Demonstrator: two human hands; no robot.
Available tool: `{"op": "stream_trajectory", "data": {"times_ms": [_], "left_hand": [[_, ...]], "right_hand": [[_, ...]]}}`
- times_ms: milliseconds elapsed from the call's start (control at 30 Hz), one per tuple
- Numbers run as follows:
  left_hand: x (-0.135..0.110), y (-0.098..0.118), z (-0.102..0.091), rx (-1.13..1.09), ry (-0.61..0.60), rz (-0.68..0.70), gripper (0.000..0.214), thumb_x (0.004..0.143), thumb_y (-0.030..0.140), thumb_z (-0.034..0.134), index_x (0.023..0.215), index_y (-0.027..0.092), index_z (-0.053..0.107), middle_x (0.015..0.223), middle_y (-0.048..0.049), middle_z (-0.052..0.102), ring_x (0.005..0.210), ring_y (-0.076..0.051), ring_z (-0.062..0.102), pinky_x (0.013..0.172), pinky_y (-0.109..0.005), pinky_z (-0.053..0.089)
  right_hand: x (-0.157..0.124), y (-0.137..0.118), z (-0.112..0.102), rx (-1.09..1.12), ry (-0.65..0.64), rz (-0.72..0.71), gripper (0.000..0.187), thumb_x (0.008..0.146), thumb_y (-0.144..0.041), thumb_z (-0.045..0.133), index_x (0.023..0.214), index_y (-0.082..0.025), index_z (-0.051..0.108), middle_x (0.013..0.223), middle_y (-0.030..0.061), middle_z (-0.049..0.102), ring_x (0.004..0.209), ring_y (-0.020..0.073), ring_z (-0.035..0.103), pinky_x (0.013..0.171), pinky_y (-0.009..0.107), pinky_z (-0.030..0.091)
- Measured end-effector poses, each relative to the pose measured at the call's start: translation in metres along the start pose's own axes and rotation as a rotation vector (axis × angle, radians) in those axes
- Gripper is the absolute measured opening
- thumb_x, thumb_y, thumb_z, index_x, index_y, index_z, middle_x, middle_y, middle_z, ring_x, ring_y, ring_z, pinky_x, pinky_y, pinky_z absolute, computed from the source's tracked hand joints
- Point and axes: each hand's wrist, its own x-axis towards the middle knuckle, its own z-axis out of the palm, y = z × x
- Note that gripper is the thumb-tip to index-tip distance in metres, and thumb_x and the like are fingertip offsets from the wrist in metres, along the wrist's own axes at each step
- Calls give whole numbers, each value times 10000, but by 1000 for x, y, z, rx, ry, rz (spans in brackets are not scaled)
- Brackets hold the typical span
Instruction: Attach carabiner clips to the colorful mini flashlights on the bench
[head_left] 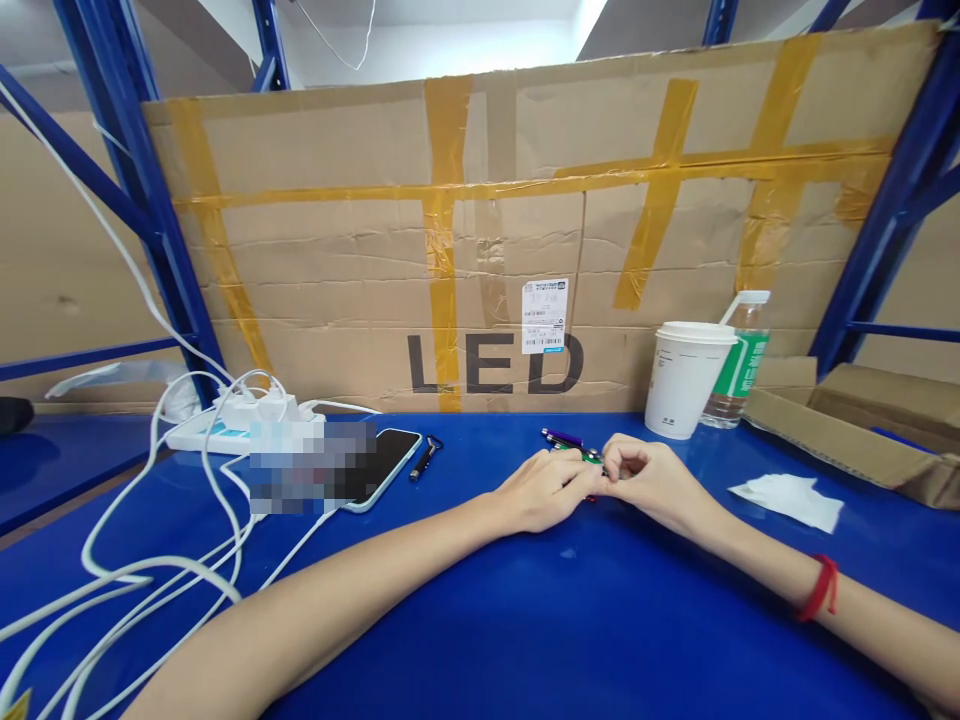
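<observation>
On the blue surface, my left hand (pixel 541 490) is closed, its fingers bent over a small green piece (pixel 589 456) with shiny metal bits. Most of that piece is covered by the fingers, and its kind cannot be made out. My right hand (pixel 651 478) meets the left fingertips in a closed pinch. What lies between the right fingers is too small to name. Just behind the hands lies a slim purple and dark pen-like thing (pixel 562 438). Something red shows a little under the left fingertips.
A white paper cup (pixel 686 380), a green-labelled bottle (pixel 744 365), a crumpled tissue (pixel 791 500) and an open carton (pixel 847 440) stand or lie right. Left are a phone (pixel 386 465), a short black tool (pixel 426 458), a power strip (pixel 214 437) and cables. Cardboard (pixel 337 270) walls the back.
</observation>
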Motion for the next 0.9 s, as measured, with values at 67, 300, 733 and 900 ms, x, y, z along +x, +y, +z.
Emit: {"op": "stream_trajectory", "data": {"times_ms": [67,300,733,900], "left_hand": [[1,0,-1,-63,15,-41,392,933,301,180,673,169,442,729,-10,521,696,-124,489,662,-250,368],[3,-2,1,-220,17,-85,396,919,387,208,659,168,412,692,7,466,674,-111,452,655,-233,355],[7,-11,7,-305,249,-210,412,902,411,177,637,175,388,669,-1,474,665,-125,445,664,-250,356],[9,-19,8,-348,456,-458,491,891,490,156,639,174,436,696,-32,547,707,-153,509,691,-267,378]], "right_hand": [[0,1,0,-33,14,-35,503,578,-542,686,444,-187,356,566,-12,431,517,105,395,481,244,343],[1,5,2,-90,38,-83,579,602,-626,621,450,-190,271,529,-22,390,489,93,373,454,226,331],[-2,-2,0,-403,48,-126,393,657,-591,603,671,-199,591,657,-1,578,498,99,480,450,220,356],[-5,-7,-4,-582,-120,-244,272,764,-496,549,876,-304,705,933,16,620,729,146,603,607,254,446]]}}
